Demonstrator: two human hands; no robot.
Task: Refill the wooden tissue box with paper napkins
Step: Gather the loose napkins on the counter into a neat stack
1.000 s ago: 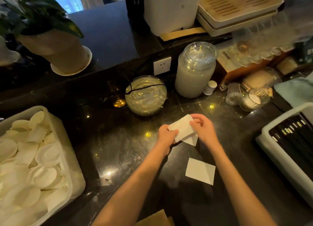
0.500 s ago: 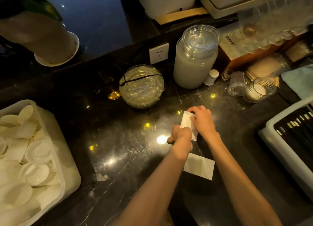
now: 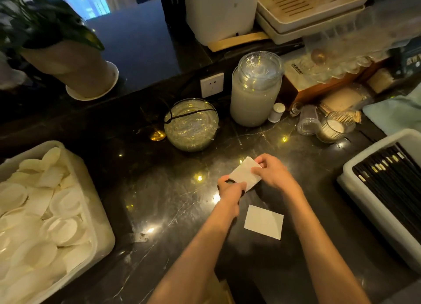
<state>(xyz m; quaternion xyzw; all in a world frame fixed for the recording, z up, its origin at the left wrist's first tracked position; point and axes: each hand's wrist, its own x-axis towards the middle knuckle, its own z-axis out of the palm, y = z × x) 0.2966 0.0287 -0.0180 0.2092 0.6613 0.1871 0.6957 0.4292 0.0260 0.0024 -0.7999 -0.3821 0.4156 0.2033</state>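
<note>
Both hands hold one white paper napkin (image 3: 244, 175) just above the dark marble counter (image 3: 159, 201). My left hand (image 3: 231, 188) pinches its near left corner; my right hand (image 3: 272, 173) grips its far right edge. The napkin lies tilted and folded into a rectangle. A second folded white napkin (image 3: 263, 221) lies flat on the counter, nearer to me, between my forearms. A wooden box (image 3: 319, 87) with a white napkin-like top stands at the back right, partly hidden by clear plastic. A tan corner (image 3: 224, 291) shows at the bottom edge under my left forearm.
A white tub of small dishes (image 3: 45, 224) fills the left. A white tray of black chopsticks (image 3: 391, 190) sits on the right. Behind the hands stand a glass bowl (image 3: 191, 124), a tall lidded jar (image 3: 255, 89), small cups (image 3: 307, 121), a toothpick holder (image 3: 335, 126) and a potted plant (image 3: 75, 69).
Both hands have kept hold of the same napkin, which went from spread, to bunched narrow, to a flat tilted rectangle. The napkin on the counter has not moved.
</note>
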